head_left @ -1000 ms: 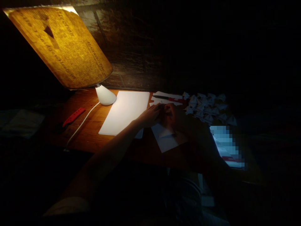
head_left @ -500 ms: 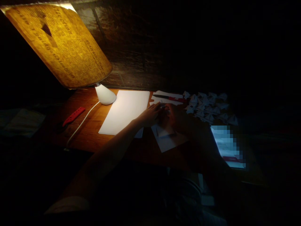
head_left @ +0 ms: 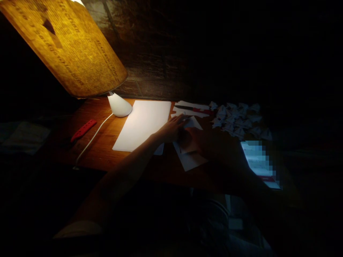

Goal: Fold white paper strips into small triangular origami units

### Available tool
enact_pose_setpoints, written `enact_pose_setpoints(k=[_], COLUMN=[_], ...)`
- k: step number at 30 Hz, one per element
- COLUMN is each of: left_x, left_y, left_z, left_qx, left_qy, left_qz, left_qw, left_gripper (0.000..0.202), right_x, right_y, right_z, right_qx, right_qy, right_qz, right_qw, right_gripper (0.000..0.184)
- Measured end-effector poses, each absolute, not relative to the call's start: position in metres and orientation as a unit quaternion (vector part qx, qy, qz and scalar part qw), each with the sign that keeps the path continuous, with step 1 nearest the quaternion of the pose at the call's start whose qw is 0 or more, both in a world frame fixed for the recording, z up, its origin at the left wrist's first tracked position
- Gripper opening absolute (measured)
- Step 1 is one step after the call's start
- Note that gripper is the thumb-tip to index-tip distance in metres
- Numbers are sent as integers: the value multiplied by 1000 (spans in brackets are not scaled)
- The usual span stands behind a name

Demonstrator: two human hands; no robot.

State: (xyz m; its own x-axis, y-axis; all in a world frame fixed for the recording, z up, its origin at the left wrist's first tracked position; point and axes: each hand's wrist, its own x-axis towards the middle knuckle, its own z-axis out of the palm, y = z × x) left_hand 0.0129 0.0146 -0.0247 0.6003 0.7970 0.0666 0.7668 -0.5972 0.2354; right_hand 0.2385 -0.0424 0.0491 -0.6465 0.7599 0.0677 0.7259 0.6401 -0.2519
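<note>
In dim light, my left hand (head_left: 173, 129) reaches over the table with its fingers stretched forward and close together. Its fingertips hold the upper left edge of a small piece of white paper (head_left: 195, 122). Close beside it, my right hand (head_left: 197, 137) is at the lower edge of the same piece. Shadow hides the right fingers, so their grip cannot be made out. Beneath both hands, more white paper (head_left: 193, 162) lies on the wooden table (head_left: 150, 170), its corner pointing toward me.
A stack of white sheets (head_left: 143, 125) lies left of my hands, beside a lit lamp (head_left: 119, 106) with a cord. Farther left is a red-handled tool (head_left: 83, 130). Behind my hands, a knife (head_left: 191, 109) rests on paper strips. Several folded paper shapes (head_left: 235, 119) and a glowing screen (head_left: 258, 160) are rightward.
My right hand has drawn slightly back toward me, and more of the small paper piece shows between the hands. My left hand stays almost in place. The view has shifted slightly.
</note>
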Motion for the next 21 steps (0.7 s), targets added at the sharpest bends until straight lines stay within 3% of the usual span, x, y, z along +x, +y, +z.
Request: enact_pose_setpoints(k=[5,11,21], left_x=[11,11,13], left_y=[18,19,15], left_z=[-32,-35,-29], left_qx=[896,895,895], left_qy=[426,425,426], left_qz=[86,105,108], left_qw=[89,84,76], left_gripper=[88,68,64], right_x=[255,255,258], right_y=[-55,-64,-89], right_z=[49,30,22], right_qx=[-372,-355,-293], right_qy=[-919,-931,-953], right_qz=[99,56,23], right_qw=[82,65,78], right_gripper=[73,59,48])
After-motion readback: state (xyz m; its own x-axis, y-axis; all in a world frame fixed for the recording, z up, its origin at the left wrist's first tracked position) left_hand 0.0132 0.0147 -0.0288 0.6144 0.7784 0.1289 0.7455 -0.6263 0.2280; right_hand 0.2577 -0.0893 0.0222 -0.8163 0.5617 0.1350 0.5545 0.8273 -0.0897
